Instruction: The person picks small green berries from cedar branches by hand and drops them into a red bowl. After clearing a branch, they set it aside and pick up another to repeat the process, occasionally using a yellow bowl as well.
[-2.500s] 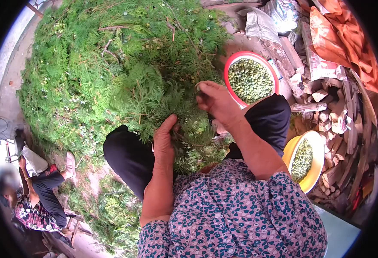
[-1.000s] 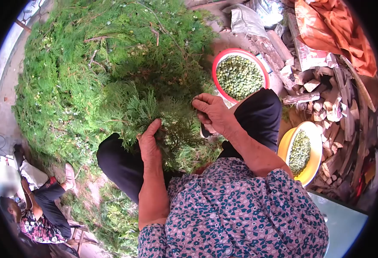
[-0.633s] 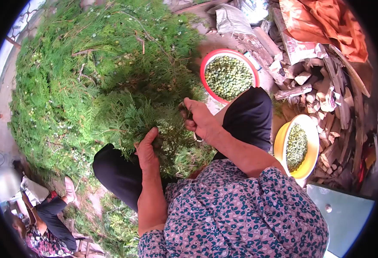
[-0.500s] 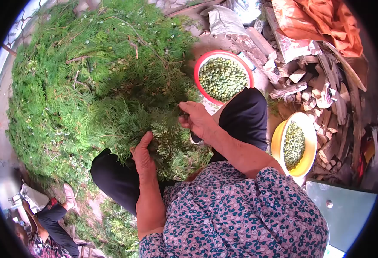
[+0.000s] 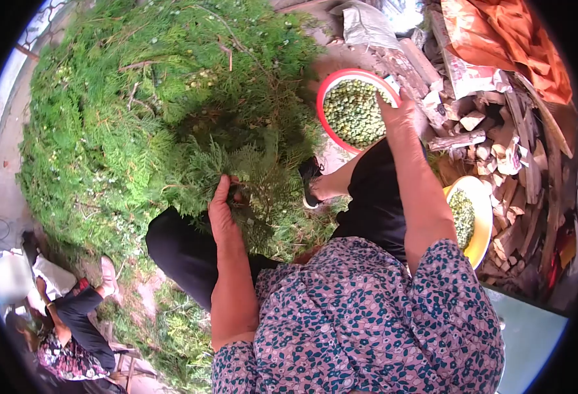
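My left hand [image 5: 223,213] is closed around a leafy evergreen branch [image 5: 203,167], with the thumb on top and the other fingers partly hidden by foliage. The branch lies over the near edge of a big heap of cut evergreen branches [image 5: 105,138]. At the right, my right hand [image 5: 397,115] reaches over the rim of a red-rimmed basin [image 5: 322,113]. Its thumb and fingers are apart, and nothing shows between them. Small round green cones [image 5: 353,113] fill much of that basin.
A yellow basin [image 5: 483,230] with more green cones stands beside my right arm. Split firewood [image 5: 499,151] is piled along the right, under an orange cloth [image 5: 509,39]. At lower left another person [image 5: 72,328] sits. A pale green panel [image 5: 529,335] stands at lower right.
My right hand has moved from the branch, right and away from me, to the red-rimmed basin. My left hand still holds the branch. The whole view has shifted slightly.
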Demonstrator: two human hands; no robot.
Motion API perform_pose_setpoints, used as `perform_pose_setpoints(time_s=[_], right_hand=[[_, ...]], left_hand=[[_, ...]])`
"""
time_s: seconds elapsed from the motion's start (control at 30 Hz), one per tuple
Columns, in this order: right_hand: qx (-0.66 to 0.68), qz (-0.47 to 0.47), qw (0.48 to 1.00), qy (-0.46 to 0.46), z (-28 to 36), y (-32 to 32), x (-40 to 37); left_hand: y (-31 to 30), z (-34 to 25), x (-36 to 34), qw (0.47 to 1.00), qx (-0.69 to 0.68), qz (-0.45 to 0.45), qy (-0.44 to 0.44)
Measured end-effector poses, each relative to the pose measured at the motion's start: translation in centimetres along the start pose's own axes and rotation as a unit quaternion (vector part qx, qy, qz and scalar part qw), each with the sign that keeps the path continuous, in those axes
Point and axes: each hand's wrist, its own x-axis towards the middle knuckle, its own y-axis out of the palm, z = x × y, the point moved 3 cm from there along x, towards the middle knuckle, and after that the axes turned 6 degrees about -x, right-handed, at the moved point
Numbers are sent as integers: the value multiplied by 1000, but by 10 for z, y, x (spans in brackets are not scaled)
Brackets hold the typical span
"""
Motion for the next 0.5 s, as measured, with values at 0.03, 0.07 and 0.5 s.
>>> perform_pose_setpoints(time_s=[0.03,0.07,0.5], right_hand=[[-20,41,999,-14,3,-1,4],[-41,81,995,-28,11,-3,11],[-542,551,634,13,-93,19,-243]], left_hand=[[-2,2,5,1000,-13,-4,-15],[-3,2,8,1000,-13,-10,-16],[-4,7,30,986,-160,35,-41]])
